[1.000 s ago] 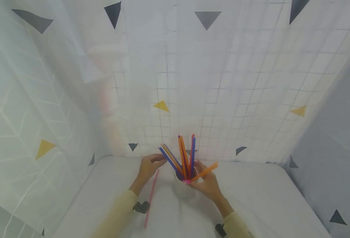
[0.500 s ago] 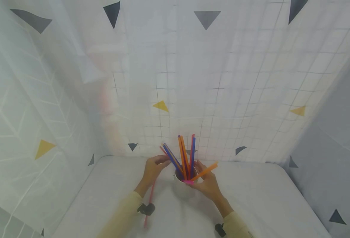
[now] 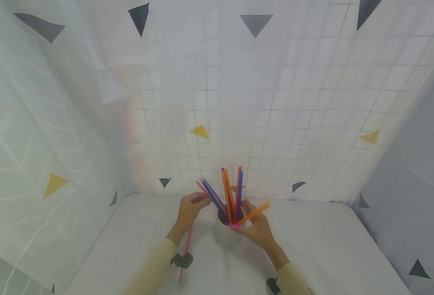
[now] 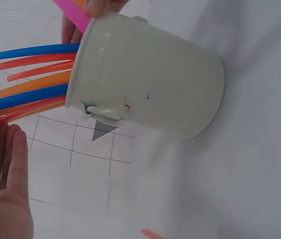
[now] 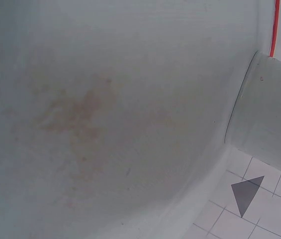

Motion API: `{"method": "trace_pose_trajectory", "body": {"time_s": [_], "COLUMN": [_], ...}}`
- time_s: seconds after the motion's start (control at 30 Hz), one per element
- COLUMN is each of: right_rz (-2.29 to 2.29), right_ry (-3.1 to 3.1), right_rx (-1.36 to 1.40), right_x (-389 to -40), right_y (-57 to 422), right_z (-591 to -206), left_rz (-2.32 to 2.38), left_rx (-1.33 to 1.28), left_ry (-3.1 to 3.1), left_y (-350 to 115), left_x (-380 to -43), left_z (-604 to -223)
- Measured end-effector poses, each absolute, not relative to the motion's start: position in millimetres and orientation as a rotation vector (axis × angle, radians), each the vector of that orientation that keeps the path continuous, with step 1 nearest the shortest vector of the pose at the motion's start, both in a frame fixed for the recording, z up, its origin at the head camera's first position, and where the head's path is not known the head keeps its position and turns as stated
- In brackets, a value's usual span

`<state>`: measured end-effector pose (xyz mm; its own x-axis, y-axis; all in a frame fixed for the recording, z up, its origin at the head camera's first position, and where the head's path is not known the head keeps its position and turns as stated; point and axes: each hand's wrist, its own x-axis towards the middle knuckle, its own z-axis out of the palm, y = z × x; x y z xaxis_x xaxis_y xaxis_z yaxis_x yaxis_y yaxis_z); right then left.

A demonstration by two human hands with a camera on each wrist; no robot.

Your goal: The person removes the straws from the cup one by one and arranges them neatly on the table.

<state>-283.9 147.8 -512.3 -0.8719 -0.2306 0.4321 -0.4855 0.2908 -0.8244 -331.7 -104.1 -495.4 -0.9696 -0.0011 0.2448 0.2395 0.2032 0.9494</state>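
A small white metal bucket (image 3: 228, 237) stands on the table, holding several blue, orange and red straws that fan out above its rim. My left hand (image 3: 190, 211) is at the left of the bunch. In the left wrist view, the fingertips of my left hand (image 4: 8, 169) pinch a red straw (image 4: 36, 105) near its outer end. My right hand (image 3: 255, 229) grips the bucket's right rim, its thumb at a pink straw (image 3: 233, 226) lying across the rim. An orange straw (image 3: 255, 212) slants out to the right past that hand. The right wrist view shows the bucket (image 5: 264, 109) but no hand.
A single red straw (image 3: 181, 272) lies on the white tabletop (image 3: 312, 246), partly under my left forearm. Behind the table hangs a white sheet (image 3: 261, 123) with grid lines and triangles; more cloth closes in both sides.
My left hand has moved right, closer to the bucket. The outermost blue straw has swung in toward the others, and a red straw now shows at the left of the bunch. My right hand stays put.
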Motion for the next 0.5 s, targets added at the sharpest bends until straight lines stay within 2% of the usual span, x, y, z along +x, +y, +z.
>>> {"method": "trace_pose_trajectory", "body": {"time_s": [0.23, 0.5], "right_rz": [1.654, 1.642], "right_ry": [-2.314, -2.290], "right_rx": [0.664, 0.708], "right_x": [-284.6, -284.9], "right_y": [148.1, 148.9], "right_z": [-512.9, -513.5], "left_rz": [-1.911, -1.854], "left_rx": [-0.211, -0.317], "left_ry": [-2.210, -2.049], "left_y": [-110.1, -127.2], "left_x": [-332.4, -334.0], "left_z": [-471.9, -440.3]}}
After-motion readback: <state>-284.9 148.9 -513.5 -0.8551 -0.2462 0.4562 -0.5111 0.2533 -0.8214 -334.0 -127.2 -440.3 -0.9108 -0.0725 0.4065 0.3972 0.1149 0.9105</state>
